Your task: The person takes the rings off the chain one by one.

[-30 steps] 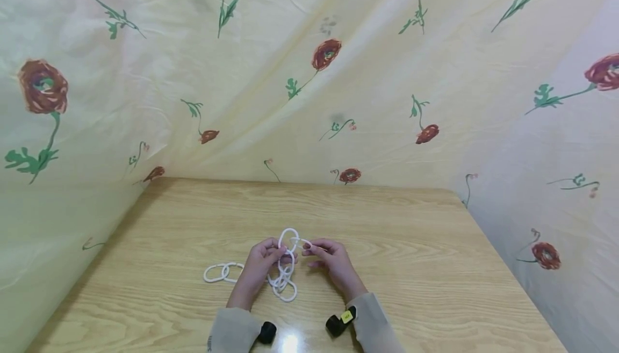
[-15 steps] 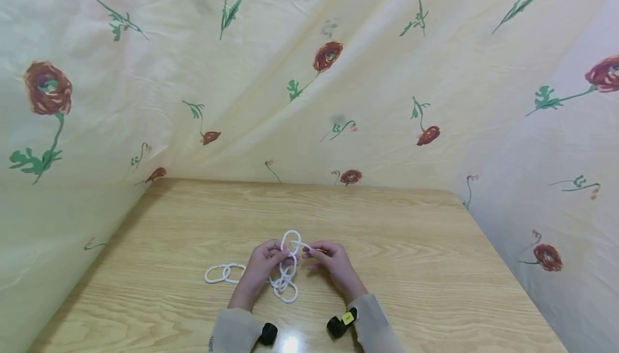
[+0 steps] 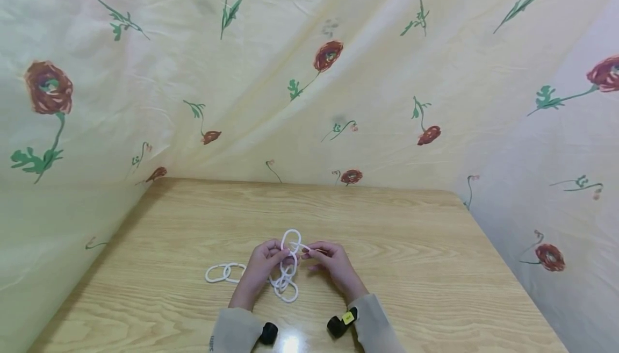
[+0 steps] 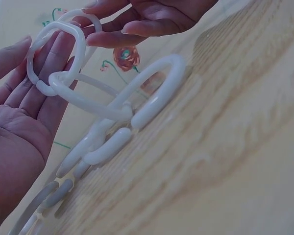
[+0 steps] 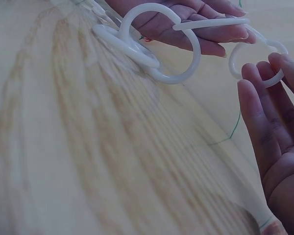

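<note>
Left hand and right hand pinch white links over the worktop (best turned gently, never forced).

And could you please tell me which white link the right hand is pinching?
The rightmost link in the head view; the others all lie farther left.
</note>
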`<state>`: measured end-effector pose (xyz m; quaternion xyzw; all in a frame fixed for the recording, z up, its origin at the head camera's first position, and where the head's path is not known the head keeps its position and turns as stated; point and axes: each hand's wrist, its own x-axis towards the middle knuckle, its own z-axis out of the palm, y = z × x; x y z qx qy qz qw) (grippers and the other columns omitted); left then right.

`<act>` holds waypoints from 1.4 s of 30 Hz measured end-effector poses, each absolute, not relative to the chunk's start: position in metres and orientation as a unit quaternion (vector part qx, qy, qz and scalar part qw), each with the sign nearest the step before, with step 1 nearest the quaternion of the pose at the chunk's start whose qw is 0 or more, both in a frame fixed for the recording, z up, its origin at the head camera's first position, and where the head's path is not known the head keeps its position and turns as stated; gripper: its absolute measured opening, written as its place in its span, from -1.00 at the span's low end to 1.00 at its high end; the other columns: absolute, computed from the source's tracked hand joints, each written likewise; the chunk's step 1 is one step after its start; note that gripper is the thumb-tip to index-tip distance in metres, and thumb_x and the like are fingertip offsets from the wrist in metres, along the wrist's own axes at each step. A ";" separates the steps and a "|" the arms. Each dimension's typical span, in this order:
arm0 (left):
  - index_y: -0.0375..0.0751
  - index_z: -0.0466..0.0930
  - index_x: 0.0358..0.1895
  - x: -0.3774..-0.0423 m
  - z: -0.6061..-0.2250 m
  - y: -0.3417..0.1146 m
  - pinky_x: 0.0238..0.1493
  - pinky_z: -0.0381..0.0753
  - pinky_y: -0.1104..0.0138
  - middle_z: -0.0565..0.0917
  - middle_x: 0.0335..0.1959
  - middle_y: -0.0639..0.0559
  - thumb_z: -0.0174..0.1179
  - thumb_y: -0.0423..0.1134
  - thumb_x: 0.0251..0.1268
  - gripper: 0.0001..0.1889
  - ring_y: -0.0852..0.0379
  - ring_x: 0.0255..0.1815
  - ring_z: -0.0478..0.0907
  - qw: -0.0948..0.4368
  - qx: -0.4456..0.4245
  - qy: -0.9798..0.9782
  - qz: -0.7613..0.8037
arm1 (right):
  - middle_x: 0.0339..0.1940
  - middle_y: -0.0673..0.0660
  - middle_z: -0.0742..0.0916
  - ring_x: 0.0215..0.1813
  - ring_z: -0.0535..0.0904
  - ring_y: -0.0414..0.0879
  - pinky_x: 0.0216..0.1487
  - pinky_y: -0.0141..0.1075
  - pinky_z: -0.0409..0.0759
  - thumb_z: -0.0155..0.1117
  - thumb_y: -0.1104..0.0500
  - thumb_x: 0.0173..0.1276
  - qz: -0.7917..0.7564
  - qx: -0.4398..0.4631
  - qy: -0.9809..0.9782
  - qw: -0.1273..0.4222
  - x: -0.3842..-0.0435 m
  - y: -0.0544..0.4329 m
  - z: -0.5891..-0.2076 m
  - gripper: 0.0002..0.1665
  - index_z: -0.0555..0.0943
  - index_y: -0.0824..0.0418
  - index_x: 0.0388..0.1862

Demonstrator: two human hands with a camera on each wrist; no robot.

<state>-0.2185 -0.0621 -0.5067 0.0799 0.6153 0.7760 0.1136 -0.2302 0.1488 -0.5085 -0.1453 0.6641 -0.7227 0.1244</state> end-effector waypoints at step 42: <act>-0.28 0.49 -0.29 -0.216 -0.500 -0.060 -0.14 0.70 0.41 0.78 -0.39 0.05 0.15 -0.36 0.37 -0.93 0.24 -0.33 0.72 0.113 0.065 0.615 0.778 | -0.28 -0.18 0.76 -0.15 0.70 -0.28 -0.20 -0.38 0.72 0.14 0.29 0.42 -0.721 -0.143 0.664 0.135 -0.227 0.148 -0.505 -0.54 0.40 0.70 0.08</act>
